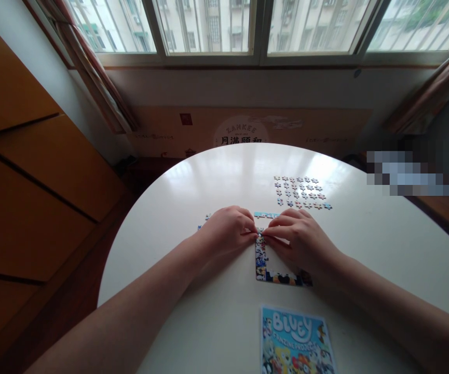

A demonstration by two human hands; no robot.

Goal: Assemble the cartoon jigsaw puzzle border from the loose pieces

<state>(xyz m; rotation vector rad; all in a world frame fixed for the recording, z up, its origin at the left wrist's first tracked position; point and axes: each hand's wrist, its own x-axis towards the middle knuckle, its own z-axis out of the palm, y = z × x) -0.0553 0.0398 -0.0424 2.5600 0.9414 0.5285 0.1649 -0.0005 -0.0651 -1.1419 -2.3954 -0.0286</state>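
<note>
A partly joined jigsaw puzzle [261, 259] lies on the white table, with its left side, bottom edge and part of the top visible. My left hand [230, 226] and my right hand [300, 234] meet at its left side. Between their pinched fingertips is a small puzzle piece [260, 233], touching the top of the joined left strip. My right hand and forearm cover much of the puzzle's right side. A few loose pieces [207, 216] show just beyond my left wrist, partly hidden by it.
Several loose puzzle pieces [300, 187] lie in rows farther back on the round white table [162, 208]. A blue Bluey picture sheet [298, 337] lies at the near side. Beyond the table's edge are a wide box [201, 130], windows and curtains; orange-brown cabinets [33, 208] stand at left.
</note>
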